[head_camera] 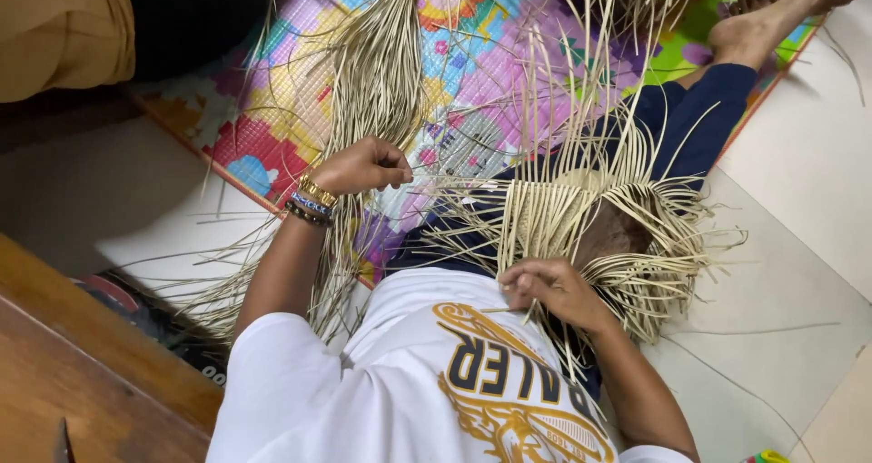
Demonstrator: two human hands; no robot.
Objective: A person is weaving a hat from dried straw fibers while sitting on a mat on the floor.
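Head camera looks down on a person seated on the floor, weaving pale straw. Fingers of the right hand [554, 290] are pressed together, pinching a few strands at the near edge of a half-woven straw piece [590, 227] that rests on the lap. Its loose ends fan out in every direction. Fingers of the left hand [363, 165] are curled into a loose fist, gripping a single strand pulled from a long bundle of straw [372, 72] lying just beyond it. Several bracelets [312, 201] circle the left wrist. The bundle stretches across a colourful foam play mat [472, 54], which lies on a pale tiled floor [799, 172]. The person's legs in dark blue trousers [699, 118] stretch out over the mat, bare feet [763, 18] at its far edge. A wooden surface [82, 372] sits at the near left.
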